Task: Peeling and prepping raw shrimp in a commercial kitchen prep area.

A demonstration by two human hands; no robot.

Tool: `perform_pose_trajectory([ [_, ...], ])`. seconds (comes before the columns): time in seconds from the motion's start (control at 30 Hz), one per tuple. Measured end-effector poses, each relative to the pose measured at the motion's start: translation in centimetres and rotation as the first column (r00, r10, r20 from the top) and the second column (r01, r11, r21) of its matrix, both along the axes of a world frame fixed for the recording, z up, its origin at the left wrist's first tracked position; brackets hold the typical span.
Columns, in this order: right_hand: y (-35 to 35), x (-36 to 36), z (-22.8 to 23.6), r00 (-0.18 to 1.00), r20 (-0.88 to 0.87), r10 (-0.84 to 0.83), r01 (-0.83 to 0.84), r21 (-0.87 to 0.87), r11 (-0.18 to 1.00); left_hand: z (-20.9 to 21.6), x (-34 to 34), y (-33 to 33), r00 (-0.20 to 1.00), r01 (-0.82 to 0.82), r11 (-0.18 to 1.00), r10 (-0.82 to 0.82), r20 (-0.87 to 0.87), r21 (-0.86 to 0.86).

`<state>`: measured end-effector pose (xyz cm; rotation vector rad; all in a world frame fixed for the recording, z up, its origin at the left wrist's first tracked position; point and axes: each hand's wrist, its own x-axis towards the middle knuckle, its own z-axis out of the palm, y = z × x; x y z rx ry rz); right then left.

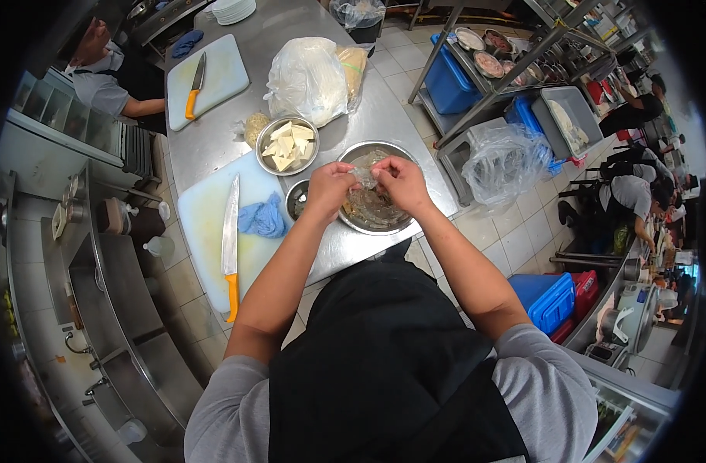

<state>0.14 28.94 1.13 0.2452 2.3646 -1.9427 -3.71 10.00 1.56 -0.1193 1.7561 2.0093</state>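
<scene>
Both hands are over a round steel bowl (380, 231) at the table's near right edge. My left hand (330, 190) and my right hand (403, 185) pinch a translucent, pale, flimsy piece (366, 174) between their fingertips; I cannot make out its kind. Brownish, see-through, glistening stuff (374, 212) lies in the bowl beneath. A small steel bowl (295, 202) sits beside my left wrist, partly hidden by it. Behind it, another steel bowl (315, 158) holds pale cream wedges (289, 145). A crumpled blue cloth (265, 217) lies left of my left forearm.
An orange-handled knife (230, 239) lies on the near white cutting board (201, 208). A second knife (195, 91) rests on the far board (223, 65). A filled plastic bag (308, 77) stands at the back. Another person (114, 81) is at the far left; a shelf rack (476, 108) stands right.
</scene>
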Motion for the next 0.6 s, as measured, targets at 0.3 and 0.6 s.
perform_pose_trajectory([
  [0.3, 1.5, -1.3, 1.1, 0.948, -0.048, 0.314, -0.297, 0.209, 0.932, -0.3, -0.7, -1.3, 0.98, 0.027, 0.968, -0.075, 0.186, 0.249],
  [0.6, 0.3, -1.2, 1.6, 0.942, -0.075, 0.328, -0.303, 0.236, 0.923, 0.5, -1.1, -1.8, 0.99, 0.079, 0.975, -0.102, 0.101, 0.208],
])
